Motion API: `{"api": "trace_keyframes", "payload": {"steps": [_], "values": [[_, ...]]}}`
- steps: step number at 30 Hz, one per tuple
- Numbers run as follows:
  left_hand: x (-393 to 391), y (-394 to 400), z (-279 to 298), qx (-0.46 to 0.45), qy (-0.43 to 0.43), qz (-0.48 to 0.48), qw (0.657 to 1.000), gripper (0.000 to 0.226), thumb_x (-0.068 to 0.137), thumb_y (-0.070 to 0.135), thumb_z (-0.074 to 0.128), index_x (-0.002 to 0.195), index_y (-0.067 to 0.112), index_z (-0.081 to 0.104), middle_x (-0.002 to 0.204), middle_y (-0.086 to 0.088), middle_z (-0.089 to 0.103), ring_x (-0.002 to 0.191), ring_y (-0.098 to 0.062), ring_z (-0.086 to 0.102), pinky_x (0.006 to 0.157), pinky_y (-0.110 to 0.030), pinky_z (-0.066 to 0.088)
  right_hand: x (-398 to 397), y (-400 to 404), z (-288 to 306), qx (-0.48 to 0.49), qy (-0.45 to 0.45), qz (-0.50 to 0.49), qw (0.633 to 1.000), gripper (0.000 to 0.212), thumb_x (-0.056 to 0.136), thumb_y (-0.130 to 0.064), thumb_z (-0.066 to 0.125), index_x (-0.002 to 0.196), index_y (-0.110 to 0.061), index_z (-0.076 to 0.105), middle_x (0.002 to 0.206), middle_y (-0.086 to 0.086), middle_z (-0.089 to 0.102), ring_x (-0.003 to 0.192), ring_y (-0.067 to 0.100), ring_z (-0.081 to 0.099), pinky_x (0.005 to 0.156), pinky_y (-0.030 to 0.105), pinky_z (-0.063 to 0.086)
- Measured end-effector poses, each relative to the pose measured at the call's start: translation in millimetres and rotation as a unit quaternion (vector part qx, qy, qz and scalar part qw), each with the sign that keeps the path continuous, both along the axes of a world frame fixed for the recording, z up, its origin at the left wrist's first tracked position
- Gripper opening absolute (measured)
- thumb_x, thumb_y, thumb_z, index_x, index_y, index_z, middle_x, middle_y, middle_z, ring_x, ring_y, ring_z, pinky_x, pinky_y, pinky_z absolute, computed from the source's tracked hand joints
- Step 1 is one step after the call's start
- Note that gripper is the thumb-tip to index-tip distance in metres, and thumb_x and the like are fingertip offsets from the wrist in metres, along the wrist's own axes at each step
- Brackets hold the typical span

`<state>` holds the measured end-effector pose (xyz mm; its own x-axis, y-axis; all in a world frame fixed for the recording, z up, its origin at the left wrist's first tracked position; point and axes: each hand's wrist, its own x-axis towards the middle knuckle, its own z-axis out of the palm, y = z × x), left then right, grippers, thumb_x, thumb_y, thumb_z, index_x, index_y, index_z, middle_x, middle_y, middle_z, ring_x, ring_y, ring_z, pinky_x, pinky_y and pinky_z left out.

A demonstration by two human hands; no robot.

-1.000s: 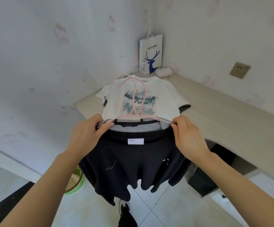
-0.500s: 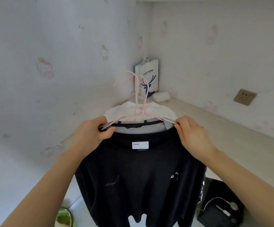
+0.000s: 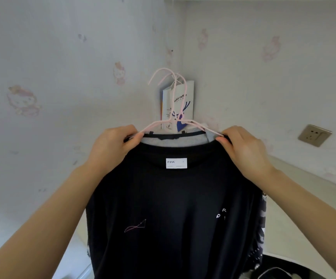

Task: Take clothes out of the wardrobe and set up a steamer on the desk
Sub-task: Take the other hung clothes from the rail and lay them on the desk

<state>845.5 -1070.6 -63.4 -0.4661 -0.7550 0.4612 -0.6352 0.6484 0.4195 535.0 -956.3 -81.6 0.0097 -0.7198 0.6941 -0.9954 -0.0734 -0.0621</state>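
Note:
A black T-shirt (image 3: 175, 214) with a white neck label hangs in front of me on pink wire hangers (image 3: 172, 101), with a grey mesh garment (image 3: 175, 140) showing inside its collar. My left hand (image 3: 113, 146) pinches the left shoulder of the shirt and hanger. My right hand (image 3: 241, 147) pinches the right shoulder. The shirt is held up high and hides most of the desk (image 3: 295, 218) behind it. No steamer is in view.
A white paper bag (image 3: 180, 101) with a blue deer logo stands in the wall corner behind the hanger hooks. A wall socket (image 3: 315, 135) is on the right wall. A dark patterned garment edge (image 3: 260, 234) shows at the right of the shirt.
Both hands have lifted the hangers and black shirt upward. The white printed T-shirt on the desk is now hidden behind it. The view has tilted up.

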Motion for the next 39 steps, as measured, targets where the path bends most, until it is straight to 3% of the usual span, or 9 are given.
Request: {"api": "trace_keyframes", "payload": {"steps": [6, 14, 22, 27, 34, 36, 39], "values": [[-29.6, -74.7, 10.0, -0.029, -0.025, 0.008, 0.999, 0.030, 0.095, 0.045, 0.048, 0.085, 0.024, 0.067, 0.075, 0.007, 0.063, 0.071, -0.017, 0.057, 0.064, -0.039, 0.049, -32.4, -73.6, 10.3, 0.016, -0.006, 0.016, 1.000, 0.046, 0.097, -0.044, 0.035, 0.093, -0.006, 0.060, 0.087, 0.007, 0.061, 0.075, 0.028, 0.059, 0.050, 0.042, 0.050], [-67.0, -179.7, -13.6, 0.014, -0.016, 0.056, 0.998, 0.026, 0.093, 0.043, 0.053, 0.083, 0.026, 0.069, 0.073, 0.008, 0.064, 0.071, -0.017, 0.058, 0.066, -0.037, 0.050, -72.2, -189.1, -5.0, 0.088, -0.014, 0.030, 0.996, 0.034, 0.097, -0.039, 0.043, 0.094, -0.008, 0.058, 0.090, 0.006, 0.060, 0.078, 0.027, 0.057, 0.057, 0.044, 0.050], [-97.5, -274.7, -119.1, 0.228, -0.052, 0.080, 0.969, 0.031, 0.089, 0.050, 0.056, 0.069, 0.028, 0.064, 0.067, 0.005, 0.062, 0.070, -0.019, 0.058, 0.069, -0.035, 0.048, -99.2, -281.5, -93.0, 0.234, -0.036, 0.027, 0.971, 0.030, 0.098, -0.039, 0.045, 0.098, -0.013, 0.060, 0.097, 0.004, 0.062, 0.092, 0.025, 0.057, 0.063, 0.033, 0.037], [-96.6, -297.9, -190.7, 0.330, -0.054, 0.093, 0.938, 0.029, 0.084, 0.049, 0.066, 0.079, 0.021, 0.070, 0.077, 0.001, 0.068, 0.073, -0.013, 0.060, 0.061, -0.018, 0.041, -109.9, -309.9, -171.3, 0.305, 0.026, -0.013, 0.952, 0.035, 0.098, -0.045, 0.041, 0.096, -0.016, 0.060, 0.093, 0.001, 0.065, 0.091, 0.025, 0.059, 0.059, 0.037, 0.044], [-74.7, -314.7, -258.9, 0.410, -0.074, 0.115, 0.902, 0.026, 0.082, 0.049, 0.067, 0.082, 0.024, 0.073, 0.084, 0.005, 0.071, 0.082, -0.012, 0.065, 0.075, -0.026, 0.048, -110.3, -338.8, -237.6, 0.377, -0.074, -0.001, 0.923, 0.034, 0.100, -0.043, 0.038, 0.098, -0.013, 0.054, 0.091, 0.006, 0.064, 0.086, 0.031, 0.058, 0.062, 0.038, 0.042], [-64.5, -317.6, -273.5, 0.415, -0.097, 0.116, 0.897, 0.021, 0.083, 0.045, 0.068, 0.082, 0.024, 0.071, 0.086, 0.007, 0.070, 0.085, -0.012, 0.064, 0.076, -0.025, 0.044, -116.1, -340.2, -250.1, 0.430, -0.171, -0.017, 0.887, 0.038, 0.101, -0.044, 0.032, 0.102, -0.013, 0.052, 0.084, 0.009, 0.063, 0.083, 0.036, 0.061, 0.066, 0.038, 0.043], [-53.6, -317.7, -289.2, 0.409, -0.170, 0.118, 0.889, 0.013, 0.087, 0.035, 0.066, 0.089, 0.023, 0.066, 0.092, 0.003, 0.067, 0.091, -0.018, 0.062, 0.078, -0.025, 0.041, -132.4, -338.5, -265.1, 0.489, -0.234, -0.058, 0.838, 0.044, 0.102, -0.045, 0.027, 0.108, -0.013, 0.057, 0.099, 0.016, 0.064, 0.095, 0.036, 0.060, 0.081, 0.040, 0.045]]}}
